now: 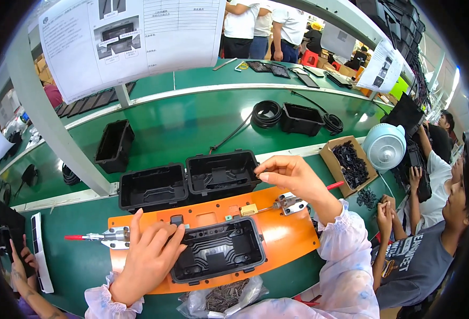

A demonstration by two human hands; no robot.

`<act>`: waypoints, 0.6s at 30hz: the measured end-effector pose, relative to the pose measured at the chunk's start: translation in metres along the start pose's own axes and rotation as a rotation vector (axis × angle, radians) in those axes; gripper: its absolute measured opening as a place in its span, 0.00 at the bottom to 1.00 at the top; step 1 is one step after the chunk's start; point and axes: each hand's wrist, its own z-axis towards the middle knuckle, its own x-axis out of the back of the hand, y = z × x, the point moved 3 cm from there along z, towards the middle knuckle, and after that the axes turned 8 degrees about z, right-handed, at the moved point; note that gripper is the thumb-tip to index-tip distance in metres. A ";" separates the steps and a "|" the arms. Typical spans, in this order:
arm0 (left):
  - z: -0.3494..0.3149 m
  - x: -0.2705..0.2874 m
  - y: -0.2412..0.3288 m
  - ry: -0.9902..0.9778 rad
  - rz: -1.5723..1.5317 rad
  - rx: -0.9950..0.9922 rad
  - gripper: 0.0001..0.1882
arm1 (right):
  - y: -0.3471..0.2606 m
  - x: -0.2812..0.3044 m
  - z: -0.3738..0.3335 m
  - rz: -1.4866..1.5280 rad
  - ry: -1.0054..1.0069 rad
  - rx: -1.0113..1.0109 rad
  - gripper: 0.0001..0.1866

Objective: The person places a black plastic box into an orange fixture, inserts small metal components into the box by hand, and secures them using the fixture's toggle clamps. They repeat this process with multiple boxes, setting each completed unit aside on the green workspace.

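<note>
An open black plastic box [218, 271] sits in an orange fixture plate [293, 242] in front of me. My left hand [150, 252] lies over the plate's left part with fingers apart, its fingertips at the box's left edge beside a small black block [176, 219]. My right hand [298, 179] is pinched at the right rim of another black box [221, 173] behind the plate; whatever lies between its fingertips is too small to make out. Toggle clamps with red handles flank the fixture, one on the left [116, 237] and one on the right [290, 203].
A third black box [152, 186] stands behind the plate. A plastic bag of screws [226, 296] lies near me. On the right are a cardboard box of black parts [372, 173] and a light-blue fan [385, 146]. Coiled cable [266, 114] lies beyond. People sit at both sides.
</note>
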 end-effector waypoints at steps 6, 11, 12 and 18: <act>0.001 0.000 0.000 -0.001 0.027 -0.009 0.22 | -0.004 -0.017 0.009 -0.063 -0.129 -0.243 0.06; 0.001 0.000 0.000 -0.005 0.017 -0.027 0.21 | -0.012 -0.055 0.010 -0.408 -0.303 0.015 0.12; 0.002 0.001 0.000 -0.008 0.018 -0.026 0.21 | -0.009 -0.054 0.013 -0.405 -0.304 0.014 0.12; 0.010 0.006 0.000 0.006 0.035 -0.051 0.21 | -0.021 -0.064 0.022 -0.670 -0.504 0.071 0.14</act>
